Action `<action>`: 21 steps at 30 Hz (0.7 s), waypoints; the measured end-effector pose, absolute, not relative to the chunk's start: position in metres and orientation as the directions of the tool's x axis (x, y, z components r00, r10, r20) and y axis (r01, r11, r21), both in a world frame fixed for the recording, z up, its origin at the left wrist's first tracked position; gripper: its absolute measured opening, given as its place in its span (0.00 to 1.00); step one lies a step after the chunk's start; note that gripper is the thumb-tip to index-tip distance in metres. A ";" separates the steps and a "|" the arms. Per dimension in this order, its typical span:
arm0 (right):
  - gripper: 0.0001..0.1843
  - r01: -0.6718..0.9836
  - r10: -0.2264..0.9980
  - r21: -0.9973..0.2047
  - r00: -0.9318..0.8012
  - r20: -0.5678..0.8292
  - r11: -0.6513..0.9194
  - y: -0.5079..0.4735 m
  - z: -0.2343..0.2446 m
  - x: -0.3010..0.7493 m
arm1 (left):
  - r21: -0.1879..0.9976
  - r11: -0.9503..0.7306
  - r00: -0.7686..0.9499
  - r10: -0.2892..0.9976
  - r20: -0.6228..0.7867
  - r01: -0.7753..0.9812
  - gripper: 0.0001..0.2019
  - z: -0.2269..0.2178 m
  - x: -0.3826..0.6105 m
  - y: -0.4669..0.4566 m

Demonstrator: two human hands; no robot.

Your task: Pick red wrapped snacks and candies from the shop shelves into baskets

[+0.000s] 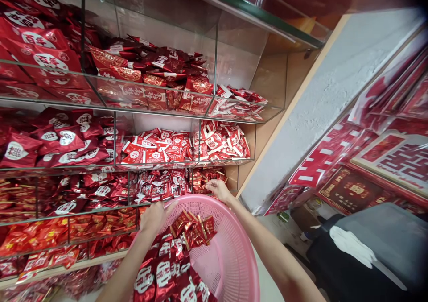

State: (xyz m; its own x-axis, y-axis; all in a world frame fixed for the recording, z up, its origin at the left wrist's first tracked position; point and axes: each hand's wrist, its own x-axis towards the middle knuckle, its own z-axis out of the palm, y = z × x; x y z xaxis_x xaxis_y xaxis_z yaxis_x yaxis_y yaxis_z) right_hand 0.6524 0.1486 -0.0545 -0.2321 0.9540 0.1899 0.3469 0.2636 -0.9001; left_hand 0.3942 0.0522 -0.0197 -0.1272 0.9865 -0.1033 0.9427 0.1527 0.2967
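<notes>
My left hand (154,217) grips the far rim of a pink plastic basket (230,257), fingers curled over the edge. The basket holds several red foil packets (167,270) and a small pile of gold-and-red packets (194,230). My right hand (218,189) reaches past the basket into the shelf compartment of small gold-and-red packets (203,179), fingers bent down among them; what they hold is hidden.
Glass-fronted tiered shelves (150,110) hold compartments full of red packets. A white pillar (321,105) stands to the right, with red paper decorations and framed pieces (377,159) beyond. A dark chair with a white cloth (351,244) sits at lower right.
</notes>
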 end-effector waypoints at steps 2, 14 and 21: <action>0.15 0.348 0.957 -0.895 -0.176 0.231 0.280 0.145 -0.047 0.654 | 0.293 0.152 -0.127 0.987 -0.101 0.944 0.42 -0.020 0.394 0.052; 0.17 -0.336 0.991 -0.934 0.008 -0.132 -0.122 0.090 -0.008 0.634 | 0.304 0.169 -0.134 0.982 -0.133 0.938 0.42 -0.016 0.396 0.052; 0.13 -0.582 0.928 -0.723 -0.239 -0.286 -0.372 0.068 -0.006 0.627 | 0.276 0.154 -0.127 0.985 -0.114 0.949 0.42 -0.021 0.394 0.053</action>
